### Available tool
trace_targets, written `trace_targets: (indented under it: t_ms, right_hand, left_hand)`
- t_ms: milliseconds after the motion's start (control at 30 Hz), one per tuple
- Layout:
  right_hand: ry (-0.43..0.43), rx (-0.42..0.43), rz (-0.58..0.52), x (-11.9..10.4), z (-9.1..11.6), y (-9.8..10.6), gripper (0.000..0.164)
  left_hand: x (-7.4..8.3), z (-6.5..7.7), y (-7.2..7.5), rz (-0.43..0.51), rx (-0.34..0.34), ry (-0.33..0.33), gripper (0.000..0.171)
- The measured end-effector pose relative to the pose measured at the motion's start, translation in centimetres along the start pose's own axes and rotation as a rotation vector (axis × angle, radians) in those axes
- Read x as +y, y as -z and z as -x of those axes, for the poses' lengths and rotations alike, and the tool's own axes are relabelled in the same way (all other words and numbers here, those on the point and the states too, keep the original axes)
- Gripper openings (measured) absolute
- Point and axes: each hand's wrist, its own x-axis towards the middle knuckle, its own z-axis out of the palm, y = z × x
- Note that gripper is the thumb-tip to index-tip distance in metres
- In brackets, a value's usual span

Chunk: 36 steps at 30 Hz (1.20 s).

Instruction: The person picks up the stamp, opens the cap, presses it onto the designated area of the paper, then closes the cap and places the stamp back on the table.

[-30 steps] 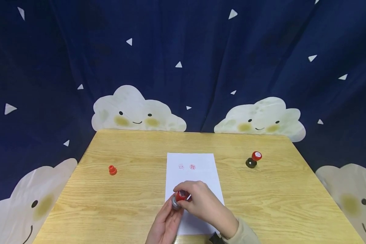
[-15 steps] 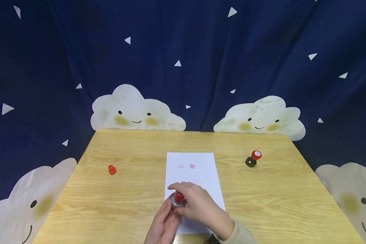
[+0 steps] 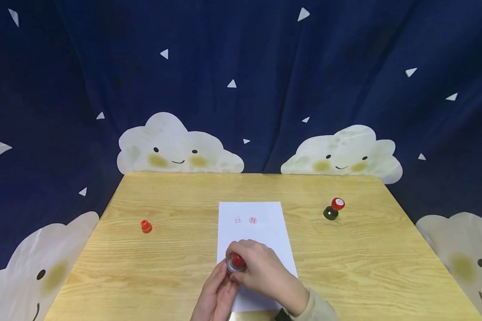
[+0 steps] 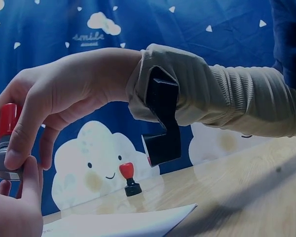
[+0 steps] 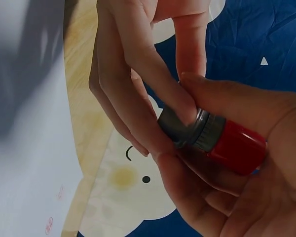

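Observation:
A stamp with a red handle and a grey-black base (image 3: 236,263) is held between both hands over the lower half of the white paper (image 3: 261,232). My left hand (image 3: 217,292) grips its base from below, thumb and fingers around the grey part. From the right, my right hand (image 3: 261,269) reaches over and curls round the red handle (image 5: 239,148) and upper base. The stamp's underside is covered by the left fingers. Two small red prints (image 3: 252,220) show near the top of the paper.
A second stamp (image 3: 334,209), red-knobbed with a black base, stands on the right of the wooden table (image 3: 176,191). A small red stepped piece (image 3: 146,226) sits on the left. Behind the table hangs a dark blue curtain (image 3: 209,44) with cloud pictures.
The stamp has gone from tilted to more upright in the hands, its red handle turning upward. The right hand has shifted slightly, its fingers lower around the base. The left hand barely moved.

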Motion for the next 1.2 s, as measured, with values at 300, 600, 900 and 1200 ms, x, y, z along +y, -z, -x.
trace_targets:
  t_ms: [300, 600, 900, 1200]
  right_hand:
    - [-0.021, -0.005, -0.004, 0.8, -0.6, 0.5, 0.034]
    - [-0.092, -0.018, 0.007, 3.3, -1.3, 1.5, 0.032]
    - [-0.197, 0.047, 0.026, 7.6, -1.8, 3.8, 0.033]
    - [-0.353, 0.097, 0.021, 13.6, -1.0, 4.9, 0.034]
  left_hand:
    - [0.2, 0.0, -0.5, 0.026, 0.101, 0.052, 0.032]
    - [-0.1, 0.0, -0.4, 0.079, 0.098, 0.066, 0.036]
    - [-0.1, 0.1, -0.6, 0.143, 0.119, 0.042, 0.038]
    - [0.1, 0.3, -0.6, 0.144, 0.132, 0.047, 0.038]
